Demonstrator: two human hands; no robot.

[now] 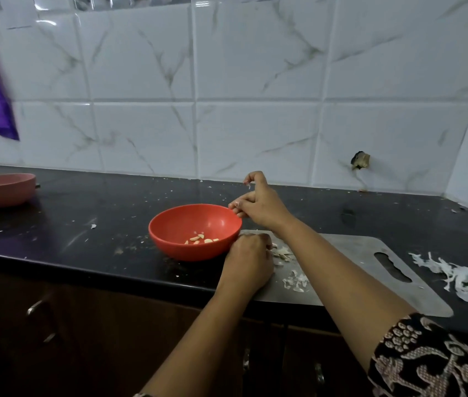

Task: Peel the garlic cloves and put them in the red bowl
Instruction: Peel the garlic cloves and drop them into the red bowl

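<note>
The red bowl (169,224) stands on the black counter with several peeled garlic cloves (201,240) in its bottom. My right hand (258,206) hovers over the bowl's right rim, fingers stretched loosely toward the bowl. A small flake of skin clings near its raised fingertip. My left hand (248,262) rests knuckles-up on the steel cutting board (350,262), just right of the bowl. Its fingers curl down and hide whatever is under them. Unpeeled garlic cloves (283,253) lie on the board beside that hand.
Loose garlic skins (295,280) lie on the board, and a larger pile of skins (462,277) sits on the counter at right. A pink bowl (2,189) stands far left. The tiled wall runs behind and turns a corner at right. The counter's front edge is close.
</note>
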